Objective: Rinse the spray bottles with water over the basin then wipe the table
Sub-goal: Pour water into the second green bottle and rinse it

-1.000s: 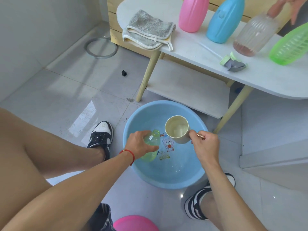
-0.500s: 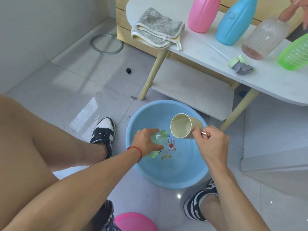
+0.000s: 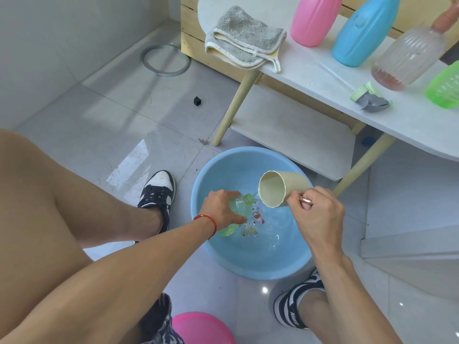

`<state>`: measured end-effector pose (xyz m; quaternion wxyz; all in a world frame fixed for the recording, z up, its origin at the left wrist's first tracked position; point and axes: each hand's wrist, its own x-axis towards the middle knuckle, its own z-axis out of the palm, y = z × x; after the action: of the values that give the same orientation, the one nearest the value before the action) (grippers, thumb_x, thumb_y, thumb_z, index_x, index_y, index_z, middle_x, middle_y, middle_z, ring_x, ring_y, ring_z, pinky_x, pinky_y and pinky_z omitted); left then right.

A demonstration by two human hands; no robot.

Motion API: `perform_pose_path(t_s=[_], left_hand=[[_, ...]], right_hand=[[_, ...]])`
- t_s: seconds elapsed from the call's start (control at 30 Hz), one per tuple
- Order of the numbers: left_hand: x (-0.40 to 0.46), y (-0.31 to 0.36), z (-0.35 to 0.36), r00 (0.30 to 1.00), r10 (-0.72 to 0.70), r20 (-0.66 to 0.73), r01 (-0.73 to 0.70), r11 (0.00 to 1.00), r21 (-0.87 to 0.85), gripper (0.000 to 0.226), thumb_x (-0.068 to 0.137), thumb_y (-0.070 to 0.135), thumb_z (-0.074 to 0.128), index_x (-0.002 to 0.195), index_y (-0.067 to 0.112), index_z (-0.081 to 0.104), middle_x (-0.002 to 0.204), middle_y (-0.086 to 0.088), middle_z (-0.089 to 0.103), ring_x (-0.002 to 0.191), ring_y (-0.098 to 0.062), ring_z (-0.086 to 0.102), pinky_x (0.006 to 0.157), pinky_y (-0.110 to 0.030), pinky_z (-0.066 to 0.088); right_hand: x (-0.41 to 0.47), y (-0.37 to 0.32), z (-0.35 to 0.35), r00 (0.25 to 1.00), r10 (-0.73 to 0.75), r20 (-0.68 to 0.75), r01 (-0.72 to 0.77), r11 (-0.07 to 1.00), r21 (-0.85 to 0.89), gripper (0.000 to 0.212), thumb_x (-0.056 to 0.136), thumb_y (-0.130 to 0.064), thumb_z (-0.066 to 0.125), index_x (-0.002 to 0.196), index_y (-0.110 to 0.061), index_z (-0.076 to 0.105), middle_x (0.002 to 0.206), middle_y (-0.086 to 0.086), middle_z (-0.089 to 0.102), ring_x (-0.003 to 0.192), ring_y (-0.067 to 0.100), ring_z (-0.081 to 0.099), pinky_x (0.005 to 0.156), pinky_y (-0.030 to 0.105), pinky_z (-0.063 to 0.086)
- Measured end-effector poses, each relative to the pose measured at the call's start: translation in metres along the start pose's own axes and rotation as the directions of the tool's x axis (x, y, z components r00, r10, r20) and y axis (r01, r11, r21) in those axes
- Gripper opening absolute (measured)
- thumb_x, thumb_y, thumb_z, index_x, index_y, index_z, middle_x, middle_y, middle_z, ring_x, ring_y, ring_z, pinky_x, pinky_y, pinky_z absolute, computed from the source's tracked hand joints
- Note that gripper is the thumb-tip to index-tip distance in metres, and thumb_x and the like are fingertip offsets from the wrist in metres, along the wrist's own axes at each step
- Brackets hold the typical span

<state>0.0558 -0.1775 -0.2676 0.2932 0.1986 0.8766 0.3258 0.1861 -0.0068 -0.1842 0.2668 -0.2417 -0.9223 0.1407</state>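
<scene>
My left hand grips a small clear green spray bottle over the blue basin on the floor, its open neck pointing right. My right hand holds a cream cup by its metallic handle, tipped sideways with its mouth just above the bottle's neck. A little water lies in the basin's bottom. On the white table stand a pink bottle, a blue bottle, a clear ribbed bottle and a green bottle. A folded grey cloth lies at the table's left end.
A green and grey spray head lies on the table near the bottles. A lower shelf sits under the table behind the basin. My shoes flank the basin. A pink basin is at the bottom edge; a metal ring lies on the floor.
The cup has tipped further over, from upright-facing to sideways above the bottle's neck. The bottle's neck has swung right toward the cup. The view shifted slightly.
</scene>
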Motion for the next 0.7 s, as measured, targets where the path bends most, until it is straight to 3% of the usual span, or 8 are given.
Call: perform_pose_path(t_s=[0.3,0.7], left_hand=[[-0.0022,-0.0001,-0.0001,1.000,-0.012,0.022,0.012,1.000,0.017,0.081,0.065,0.040,0.093,0.138,0.025,0.063,0.129,0.001,0.069,0.114,-0.024,0.064,0.096,-0.034,0.054],[-0.0018,0.0001,0.0007,1.000,-0.002,0.027,0.001,0.999,0.037,0.079,0.063,0.042,0.093,0.136,0.025,0.065,0.128,0.005,0.070,0.117,-0.021,0.064,0.097,-0.031,0.052]], right_hand=[[0.0016,0.0012,0.0017,0.985,-0.133,-0.113,0.133,0.991,-0.009,0.042,0.088,-0.017,0.062,0.060,-0.022,0.031,0.058,-0.005,0.038,0.063,0.022,0.040,0.062,0.023,0.022],[0.0046,0.0036,0.0004,0.959,-0.238,-0.156,0.230,0.971,-0.069,0.040,0.087,-0.007,0.068,0.056,-0.011,0.042,0.059,0.005,0.047,0.064,0.030,0.047,0.065,0.024,0.028]])
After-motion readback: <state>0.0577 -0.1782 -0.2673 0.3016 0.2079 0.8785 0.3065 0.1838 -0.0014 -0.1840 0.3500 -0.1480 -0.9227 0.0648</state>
